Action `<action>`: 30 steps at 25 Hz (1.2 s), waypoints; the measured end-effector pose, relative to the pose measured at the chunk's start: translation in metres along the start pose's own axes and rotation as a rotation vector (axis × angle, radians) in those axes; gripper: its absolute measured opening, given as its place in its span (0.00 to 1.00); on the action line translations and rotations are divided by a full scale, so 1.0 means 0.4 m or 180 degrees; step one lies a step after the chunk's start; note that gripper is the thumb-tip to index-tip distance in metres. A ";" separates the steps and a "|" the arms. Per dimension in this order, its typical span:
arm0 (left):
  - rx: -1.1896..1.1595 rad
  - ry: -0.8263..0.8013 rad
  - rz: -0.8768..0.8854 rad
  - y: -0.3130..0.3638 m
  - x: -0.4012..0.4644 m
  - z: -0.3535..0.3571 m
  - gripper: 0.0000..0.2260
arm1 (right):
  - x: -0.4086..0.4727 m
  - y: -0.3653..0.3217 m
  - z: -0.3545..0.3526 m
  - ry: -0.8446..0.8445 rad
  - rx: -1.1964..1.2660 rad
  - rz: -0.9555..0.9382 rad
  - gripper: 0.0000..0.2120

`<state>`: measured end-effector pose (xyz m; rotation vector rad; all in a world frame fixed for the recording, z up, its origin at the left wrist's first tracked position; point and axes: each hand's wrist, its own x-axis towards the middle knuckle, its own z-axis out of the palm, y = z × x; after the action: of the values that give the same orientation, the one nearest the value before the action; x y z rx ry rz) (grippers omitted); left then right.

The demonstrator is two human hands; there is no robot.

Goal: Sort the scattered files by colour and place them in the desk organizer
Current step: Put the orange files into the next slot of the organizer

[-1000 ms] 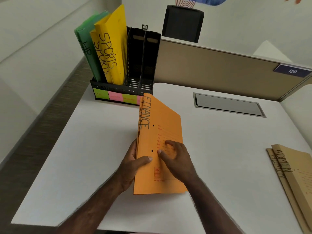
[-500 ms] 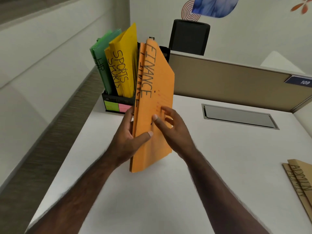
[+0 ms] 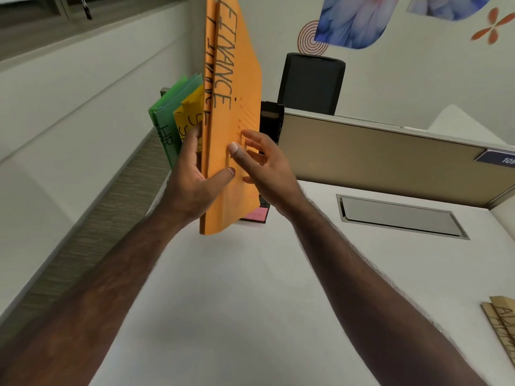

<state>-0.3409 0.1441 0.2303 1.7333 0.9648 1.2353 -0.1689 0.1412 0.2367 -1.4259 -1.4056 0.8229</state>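
Two orange files marked FINANCE (image 3: 234, 87) stand upright in the air in front of the black desk organizer (image 3: 271, 121). My left hand (image 3: 195, 179) grips their lower spine edge, thumb across the front cover. My right hand (image 3: 262, 165) rests against the cover with fingers spread, thumb tip touching it. Behind the orange files, green HR files (image 3: 167, 126) and yellow SPORTS files (image 3: 189, 118) stand in the organizer's left slots. Much of the organizer is hidden; a pink label (image 3: 255, 215) shows at its base.
Tan ADMIN files (image 3: 501, 321) lie at the desk's right edge. A metal cable flap (image 3: 398, 215) is set into the white desk (image 3: 250, 302). A beige partition (image 3: 376, 154) runs behind it, with a black chair back (image 3: 310, 82) beyond.
Both hands have raised the orange files higher and carried them further towards the organizer. The camera has tilted up, and the files now cover most of the organizer.
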 end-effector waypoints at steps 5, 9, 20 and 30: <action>0.0183 0.0046 0.0336 -0.005 0.105 0.014 0.33 | 0.116 -0.003 -0.009 -0.0074 0.0401 -0.0037 0.30; 0.0336 0.0080 0.0570 -0.026 0.188 0.015 0.32 | 0.197 0.000 -0.016 -0.0163 0.0595 -0.0094 0.30; 0.0368 -0.0244 0.0623 -0.189 0.279 0.040 0.30 | 0.308 0.096 -0.038 -0.0903 0.0208 -0.0205 0.45; 0.0412 -0.1077 -0.0025 -0.297 0.319 0.023 0.46 | 0.336 0.180 -0.032 -0.1044 -0.0792 -0.0544 0.62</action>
<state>-0.3181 0.3054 0.1675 1.9588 0.8617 0.8511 -0.1161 0.2783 0.1938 -1.3712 -1.9078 0.8182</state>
